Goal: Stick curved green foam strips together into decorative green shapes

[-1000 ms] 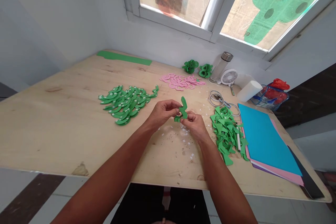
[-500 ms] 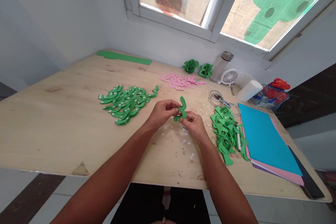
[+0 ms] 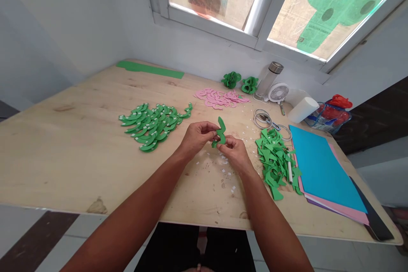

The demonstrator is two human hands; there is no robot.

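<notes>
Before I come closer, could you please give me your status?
Left hand and right hand pinching green paper piece. White scraps scattered on table. Green offcuts right of hands. Nothing visibly blocking either.

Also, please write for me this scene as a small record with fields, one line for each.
left hand: pinches green paper piece
right hand: holds the same piece, lower down
left side: pile of green curved cutouts with small white patches
far side: pink cutouts, bottle, small white fan
right side: green scraps, white pen on them, blue sheet
</notes>
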